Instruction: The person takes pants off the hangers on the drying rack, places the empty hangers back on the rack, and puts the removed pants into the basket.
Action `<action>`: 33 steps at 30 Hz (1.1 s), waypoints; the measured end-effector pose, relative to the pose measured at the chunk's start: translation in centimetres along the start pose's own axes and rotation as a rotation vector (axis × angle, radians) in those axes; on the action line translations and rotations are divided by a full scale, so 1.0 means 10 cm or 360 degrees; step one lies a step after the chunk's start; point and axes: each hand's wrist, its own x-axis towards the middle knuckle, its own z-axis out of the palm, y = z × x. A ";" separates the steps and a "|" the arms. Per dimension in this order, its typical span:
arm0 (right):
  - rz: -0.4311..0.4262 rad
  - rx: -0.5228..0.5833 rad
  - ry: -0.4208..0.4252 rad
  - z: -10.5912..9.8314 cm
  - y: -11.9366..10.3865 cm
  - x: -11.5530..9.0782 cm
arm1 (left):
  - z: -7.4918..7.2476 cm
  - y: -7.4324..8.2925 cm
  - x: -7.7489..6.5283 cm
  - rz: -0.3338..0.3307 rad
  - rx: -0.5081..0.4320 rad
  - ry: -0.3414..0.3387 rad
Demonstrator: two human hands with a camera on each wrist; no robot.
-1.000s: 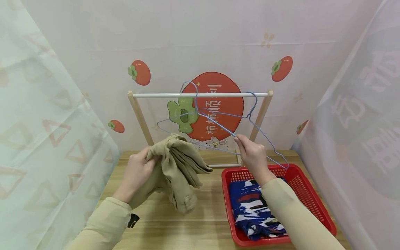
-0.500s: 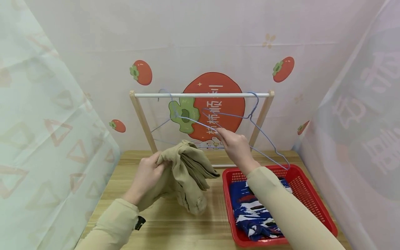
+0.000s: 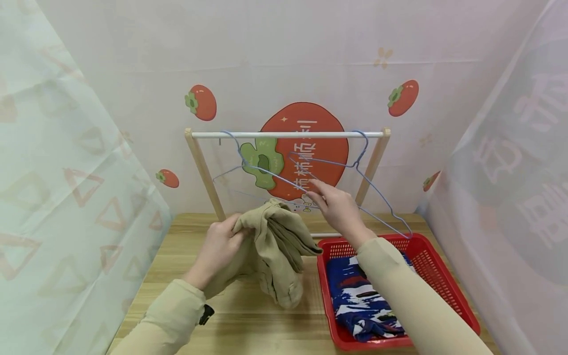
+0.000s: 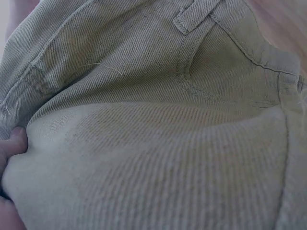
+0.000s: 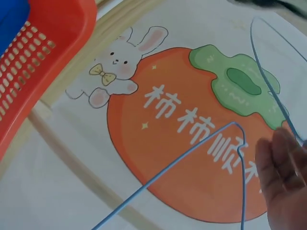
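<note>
My left hand (image 3: 219, 249) grips khaki trousers (image 3: 284, 251) by the upper edge, bunched and hanging above the table. Their belt loop and pocket (image 4: 230, 72) fill the left wrist view, with fingertips (image 4: 17, 141) on the cloth at its left edge. A blue wire hanger (image 3: 275, 175) hangs toward the rail's left end. My right hand (image 3: 339, 207) is at that hanger's right arm, its fingers fairly straight and loosened; whether they touch the wire is unclear. In the right wrist view the fingers (image 5: 285, 153) extend beside the wire.
A second blue hanger (image 3: 377, 192) hangs near the right end of the white rail (image 3: 293, 134) on a wooden-post rack. Below it, a red basket (image 3: 323, 296) holds a folded blue patterned garment (image 3: 359, 305). Printed sheets surround the wooden table (image 3: 239, 328).
The left hanger has slid left along the rail, my right hand moving left with it and then loosening its fingers. My left hand has carried the trousers slightly to the right.
</note>
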 end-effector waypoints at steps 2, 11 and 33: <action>-0.0079 -0.0066 0.0159 -0.02 0.02 -0.06 | 0.00 0.02 0.02 0.0005 0.0011 0.0001; -0.0476 0.0040 0.0269 -0.12 0.07 -0.43 | 0.00 0.12 0.13 -0.0070 0.0028 0.0005; 0.0014 0.0381 -0.0220 0.28 -0.12 -0.94 | 0.02 0.40 0.25 -0.0059 -0.0113 -0.0129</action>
